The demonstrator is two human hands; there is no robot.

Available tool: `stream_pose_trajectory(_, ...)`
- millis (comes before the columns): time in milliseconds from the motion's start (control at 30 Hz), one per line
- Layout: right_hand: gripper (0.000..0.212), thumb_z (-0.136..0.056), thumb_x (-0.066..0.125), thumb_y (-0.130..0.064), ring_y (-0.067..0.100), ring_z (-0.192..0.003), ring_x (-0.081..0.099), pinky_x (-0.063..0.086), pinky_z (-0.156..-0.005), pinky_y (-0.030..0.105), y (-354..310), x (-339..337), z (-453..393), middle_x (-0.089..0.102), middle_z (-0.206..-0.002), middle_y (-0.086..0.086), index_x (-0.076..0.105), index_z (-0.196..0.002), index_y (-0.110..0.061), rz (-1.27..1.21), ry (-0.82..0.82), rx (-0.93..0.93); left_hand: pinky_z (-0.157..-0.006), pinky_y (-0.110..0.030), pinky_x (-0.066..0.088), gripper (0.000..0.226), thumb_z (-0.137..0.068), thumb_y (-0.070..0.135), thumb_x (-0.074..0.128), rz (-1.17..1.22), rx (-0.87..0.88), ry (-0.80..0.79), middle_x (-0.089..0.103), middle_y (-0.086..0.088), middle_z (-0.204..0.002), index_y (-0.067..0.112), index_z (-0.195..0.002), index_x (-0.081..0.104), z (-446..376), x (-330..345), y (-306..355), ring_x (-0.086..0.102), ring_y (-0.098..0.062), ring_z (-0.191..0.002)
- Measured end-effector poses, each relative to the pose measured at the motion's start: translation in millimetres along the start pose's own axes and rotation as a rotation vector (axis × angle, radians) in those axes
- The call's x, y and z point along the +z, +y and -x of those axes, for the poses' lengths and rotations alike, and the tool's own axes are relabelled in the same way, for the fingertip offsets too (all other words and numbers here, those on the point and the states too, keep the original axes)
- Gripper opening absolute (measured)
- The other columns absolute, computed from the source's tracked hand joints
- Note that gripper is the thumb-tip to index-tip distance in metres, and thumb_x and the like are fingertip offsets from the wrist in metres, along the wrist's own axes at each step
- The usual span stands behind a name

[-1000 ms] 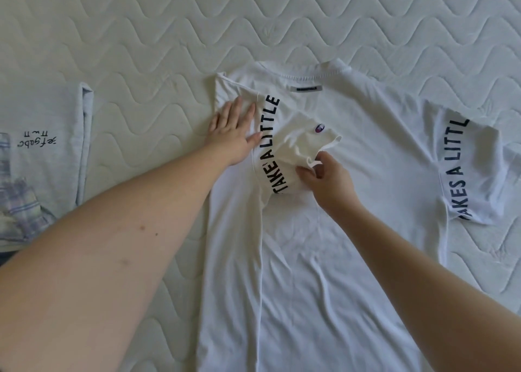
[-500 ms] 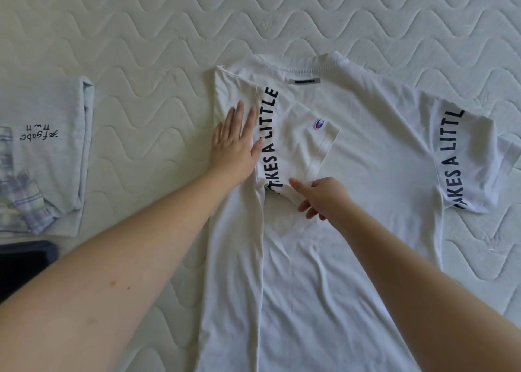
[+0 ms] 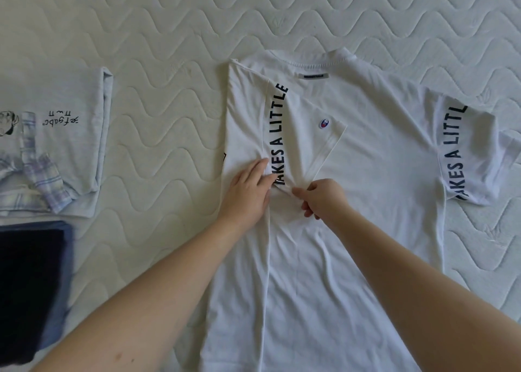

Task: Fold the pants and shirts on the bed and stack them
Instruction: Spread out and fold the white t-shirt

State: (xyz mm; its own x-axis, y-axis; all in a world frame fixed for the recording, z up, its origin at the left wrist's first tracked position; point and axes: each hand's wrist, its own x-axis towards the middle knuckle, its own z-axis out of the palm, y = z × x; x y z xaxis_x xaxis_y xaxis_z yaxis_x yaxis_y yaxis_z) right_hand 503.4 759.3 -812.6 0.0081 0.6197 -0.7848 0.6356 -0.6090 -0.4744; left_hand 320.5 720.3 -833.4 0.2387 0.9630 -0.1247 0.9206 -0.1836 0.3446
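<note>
White cotton t-shirt (image 3: 352, 230) lies back-up, one sleeve folded in; left hand (image 3: 248, 187) presses flat, right hand (image 3: 324, 198) pinches the sleeve's corner.

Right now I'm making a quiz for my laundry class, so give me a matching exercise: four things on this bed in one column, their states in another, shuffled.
Things:
1. left sleeve
2. right sleeve
3. grey shirt
4. left hand

States:
A. spread out flat to the side
B. already folded, lying apart
C. folded in over the shirt body
D. pressing flat on the white shirt

Pairs: 1-C, 2-A, 3-B, 4-D
</note>
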Motion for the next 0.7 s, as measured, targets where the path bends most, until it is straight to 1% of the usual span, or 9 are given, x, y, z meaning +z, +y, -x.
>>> stream_pose_trajectory(100, 0.027, -0.093, 0.064, -0.025, 0.007, -0.032, 0.054, 0.032, -0.032, 0.013, 1, 1, 5, 0.059, -0.041, -0.006, 0.061, -0.074, -0.006, -0.11, -0.026, 0.075, -0.1, -0.046, 0.046, 0.028, -0.082, -0.001, 0.064, -0.051, 0.057, 0.053, 0.056, -0.017, -0.137, 0.005, -0.109, 0.069, -2, -6, -4, 0.051, -0.034, -0.13)
stream_pose_trajectory(133, 0.026, -0.094, 0.063, -0.025, 0.007, -0.034, 0.056, 0.034, -0.033, 0.014, 3, 1, 6, 0.06, -0.041, -0.006, 0.063, -0.075, -0.007, -0.109, -0.03, 0.087, -0.101, -0.045, 0.045, 0.029, -0.081, -0.001, 0.064, -0.097, 0.088, 0.036, 0.055, -0.016, -0.138, 0.005, -0.109, 0.069, -2, -7, -5, 0.05, -0.034, -0.131)
stream_pose_trajectory(200, 0.028, -0.094, 0.061, -0.027, 0.01, -0.041, 0.061, 0.042, -0.04, 0.018, 10, 1, 8, 0.062, -0.045, -0.004, 0.064, -0.072, -0.01, -0.048, 0.004, 0.06, -0.109, -0.043, 0.036, 0.036, -0.087, 0.006, 0.057, -0.186, 0.146, -0.042, 0.048, -0.011, -0.146, 0.006, -0.122, 0.064, 0, -7, -6, 0.041, -0.028, -0.139)
stream_pose_trajectory(300, 0.023, -0.091, 0.056, -0.027, 0.019, -0.053, 0.067, 0.055, -0.057, 0.032, 21, 0, 14, 0.068, -0.055, 0.0, 0.064, -0.075, -0.011, 0.035, 0.138, -0.015, -0.12, -0.038, 0.009, 0.056, -0.101, 0.034, 0.036, -0.274, 0.112, -0.203, 0.017, -0.003, -0.162, 0.011, -0.152, 0.029, 12, 4, -6, 0.012, -0.018, -0.15)
stream_pose_trajectory(367, 0.018, -0.091, 0.053, -0.026, 0.023, -0.062, 0.07, 0.057, -0.063, 0.035, 32, 0, 19, 0.07, -0.063, 0.003, 0.064, -0.084, -0.014, 0.033, 0.178, -0.065, -0.121, -0.035, -0.001, 0.069, -0.099, 0.052, 0.015, -0.352, 0.077, -0.282, -0.005, 0.0, -0.164, 0.014, -0.156, 0.003, 23, 10, -7, -0.005, -0.015, -0.151)
stream_pose_trajectory(467, 0.016, -0.093, 0.052, -0.028, 0.019, -0.068, 0.065, 0.051, -0.061, 0.03, 47, 0, 30, 0.07, -0.077, 0.0, 0.063, -0.099, -0.02, 0.124, 0.172, -0.173, -0.121, -0.035, -0.005, 0.074, -0.094, 0.057, 0.003, -0.413, 0.052, -0.351, -0.019, 0.0, -0.161, 0.015, -0.152, -0.015, 25, 15, -10, -0.016, -0.015, -0.149)
stream_pose_trajectory(567, 0.026, -0.095, 0.051, -0.026, 0.015, -0.078, 0.057, 0.041, -0.066, 0.028, 63, 1, 44, 0.068, -0.091, -0.003, 0.062, -0.119, -0.023, 0.207, 0.155, -0.309, -0.121, -0.038, -0.006, 0.074, -0.098, 0.055, 0.017, -0.414, 0.019, -0.377, -0.016, -0.001, -0.162, 0.015, -0.154, -0.012, 21, 14, -3, -0.015, -0.016, -0.149)
stream_pose_trajectory(633, 0.031, -0.096, 0.053, -0.024, 0.013, -0.092, 0.057, 0.04, -0.078, 0.024, 75, 1, 57, 0.065, -0.106, -0.003, 0.06, -0.126, -0.021, 0.193, 0.155, -0.377, -0.121, -0.041, 0.001, 0.073, -0.098, 0.049, 0.031, -0.338, -0.006, -0.285, -0.006, -0.002, -0.164, 0.017, -0.156, -0.001, 30, 14, 5, -0.004, -0.018, -0.151)
stream_pose_trajectory(700, 0.034, -0.096, 0.055, -0.021, 0.019, -0.107, 0.058, 0.043, -0.09, 0.029, 94, -2, 68, 0.064, -0.117, 0.001, 0.058, -0.129, -0.017, 0.204, 0.186, -0.427, -0.119, -0.045, 0.012, 0.073, -0.095, 0.042, 0.042, -0.236, -0.036, -0.204, 0.004, -0.003, -0.164, 0.018, -0.156, 0.011, 56, 19, 18, 0.011, -0.022, -0.15)
